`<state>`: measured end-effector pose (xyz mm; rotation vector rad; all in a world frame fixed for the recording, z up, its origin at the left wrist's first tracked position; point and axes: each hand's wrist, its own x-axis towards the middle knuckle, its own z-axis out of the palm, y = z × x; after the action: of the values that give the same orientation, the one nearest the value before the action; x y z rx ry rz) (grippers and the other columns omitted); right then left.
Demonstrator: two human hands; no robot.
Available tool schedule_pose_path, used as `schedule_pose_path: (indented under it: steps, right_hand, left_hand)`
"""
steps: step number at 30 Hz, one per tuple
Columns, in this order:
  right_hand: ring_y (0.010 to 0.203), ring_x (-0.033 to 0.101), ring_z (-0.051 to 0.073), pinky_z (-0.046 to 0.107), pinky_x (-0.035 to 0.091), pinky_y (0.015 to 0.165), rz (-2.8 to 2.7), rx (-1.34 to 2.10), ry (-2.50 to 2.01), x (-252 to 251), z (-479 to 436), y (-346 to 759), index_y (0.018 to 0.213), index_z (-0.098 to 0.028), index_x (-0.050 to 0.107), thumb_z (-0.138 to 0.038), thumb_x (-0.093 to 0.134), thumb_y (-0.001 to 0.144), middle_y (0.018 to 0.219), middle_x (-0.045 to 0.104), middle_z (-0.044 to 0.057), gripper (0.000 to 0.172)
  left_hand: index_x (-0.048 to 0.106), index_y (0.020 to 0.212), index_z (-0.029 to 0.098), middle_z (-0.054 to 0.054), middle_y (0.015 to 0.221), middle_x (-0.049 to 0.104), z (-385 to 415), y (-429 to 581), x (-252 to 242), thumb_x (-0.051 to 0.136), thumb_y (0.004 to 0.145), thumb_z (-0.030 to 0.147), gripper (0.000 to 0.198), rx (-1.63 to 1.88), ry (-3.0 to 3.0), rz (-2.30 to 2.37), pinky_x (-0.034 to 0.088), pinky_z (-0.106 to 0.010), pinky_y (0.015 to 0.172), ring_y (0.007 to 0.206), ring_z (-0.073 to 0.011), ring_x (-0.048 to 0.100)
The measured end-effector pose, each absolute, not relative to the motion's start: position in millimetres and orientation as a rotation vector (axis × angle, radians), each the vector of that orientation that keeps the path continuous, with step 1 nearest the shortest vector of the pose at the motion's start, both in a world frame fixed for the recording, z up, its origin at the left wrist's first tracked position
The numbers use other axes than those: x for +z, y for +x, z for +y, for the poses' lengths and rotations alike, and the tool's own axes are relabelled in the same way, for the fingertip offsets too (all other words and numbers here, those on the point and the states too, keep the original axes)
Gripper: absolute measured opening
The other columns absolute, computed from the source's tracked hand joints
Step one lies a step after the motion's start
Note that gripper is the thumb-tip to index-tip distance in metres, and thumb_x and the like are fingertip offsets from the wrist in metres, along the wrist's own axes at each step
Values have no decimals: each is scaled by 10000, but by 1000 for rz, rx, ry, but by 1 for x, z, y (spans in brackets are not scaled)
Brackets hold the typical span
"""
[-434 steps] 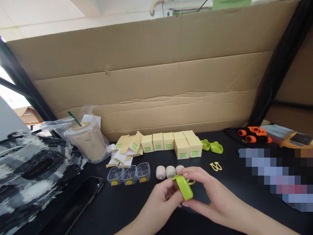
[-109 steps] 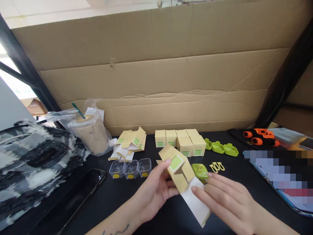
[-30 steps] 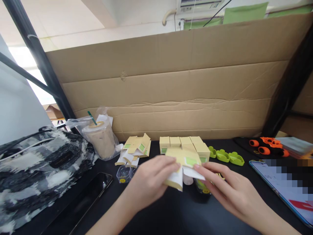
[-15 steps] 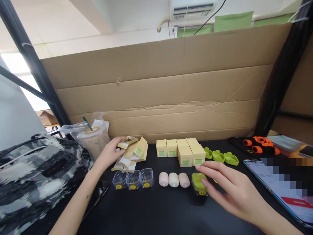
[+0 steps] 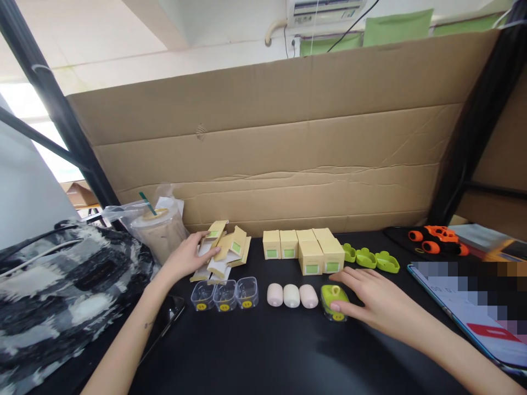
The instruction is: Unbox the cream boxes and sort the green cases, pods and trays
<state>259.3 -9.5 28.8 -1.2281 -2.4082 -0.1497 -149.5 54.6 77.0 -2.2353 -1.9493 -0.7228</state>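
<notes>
Surface [image 5: 247, 351]: We judge the work partway along: one green-lidded tub [image 5: 327, 299] standing here looks put together, while three clear cups [image 5: 224, 294], three green shells [image 5: 365, 258] and three pale capsules [image 5: 291, 295] lie separate and look left to deal with.
Closed boxes [image 5: 312, 257]: Clustered behind the tub and to its left, they look unopened to us.
Flattened cartons [image 5: 226, 247]: We see these heaped well left of the tub and farther back.
Right hand [image 5: 374, 299]: Our fingers stand apart about the tub, thumb across its front, index tip just behind it; whether they press on it we cannot tell.
Left hand [image 5: 187, 256]: Our fingers lie spread on the cartons, well left of the tub.
Clear cups: Unlidded, in a row left of the tub.
Green shells: In a row behind the tub and to its right.
Pale capsules: Just left of the tub.
Yellow ring [image 5: 336, 289]: On top of the tub.
</notes>
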Motion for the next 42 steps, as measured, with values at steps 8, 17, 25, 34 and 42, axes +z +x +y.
schedule_pose_path:
  steps: [8, 17, 25, 34, 42]
  right_hand:
    - [908, 669, 273, 394, 503, 787, -2429, 3, -1238, 35, -16, 254, 1010, -205, 625, -375, 691, 762, 1023, 702, 76, 307]
    - [661, 605, 187, 273, 430, 585, -2525, 316, -1283, 44, -34, 244, 764, -218, 535, -280, 752, 623, 740, 635, -22, 266]
    - [932, 624, 253, 379, 475, 813, -2379, 427, -1147, 24, -43, 217, 1081, -215, 552, -224, 737, 651, 1037, 664, 51, 468]
    - [1070, 536, 193, 327, 449, 907, -2227, 708, -969, 26, -41, 227, 1015, -232, 504, -273, 625, 814, 1143, 514, 57, 238]
    - [1010, 592, 177, 310, 466, 890, -2196, 737, -935, 20, -41, 226, 845, -238, 566, -304, 497, 929, 1050, 621, 29, 127]
  left_hand:
    - [527, 1176, 147, -167, 1238, 557, 43, -126, 91, 489, 806, 528, 532, -881, -2200, -1747, 317, -502, 1035, 1213, -353, 453]
    - [556, 1207, 237, -99, 1152, 623, -40, 1, 71, 619, 816, 331, 407, -1103, -3190, -1096, 431, -359, 941, 1079, -247, 567]
    - [368, 1380, 255, -133, 1386, 452, -49, 18, 14, 785, 636, 415, 868, -1293, -3395, -1537, 401, -450, 1001, 1205, -313, 478]
    - [433, 1293, 215, -113, 1261, 520, -46, 23, 9, 778, 662, 300, 724, -1296, -3402, -1595, 391, -439, 1006, 1138, -272, 507]
    - [496, 1142, 182, -94, 1166, 538, -50, 26, 6, 718, 694, 218, 502, -1218, -3338, -1713, 403, -409, 972, 1100, -249, 507]
